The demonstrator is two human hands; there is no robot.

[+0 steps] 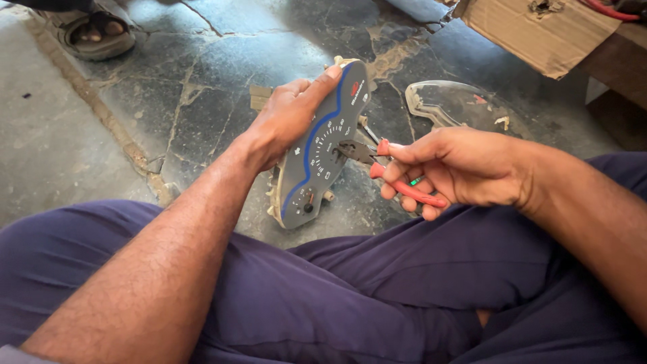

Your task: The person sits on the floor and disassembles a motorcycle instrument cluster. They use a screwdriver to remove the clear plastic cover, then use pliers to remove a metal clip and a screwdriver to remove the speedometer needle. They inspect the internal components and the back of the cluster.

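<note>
My left hand point(286, 118) grips a grey instrument cluster panel point(317, 158) with a blue curved stripe and white dial markings, holding it upright above my lap. My right hand point(458, 168) is closed around red-handled pliers point(397, 178). The dark jaws of the pliers touch the centre of the dial face. Cream plastic tabs of the panel's housing stick out behind its edges.
A clear plastic lens cover point(458, 104) lies on the cracked dark stone floor point(202, 87) to the right. A torn cardboard box point(539, 30) sits at the top right. Another person's sandalled foot point(98, 34) is at the top left. My legs in purple trousers point(350, 290) fill the foreground.
</note>
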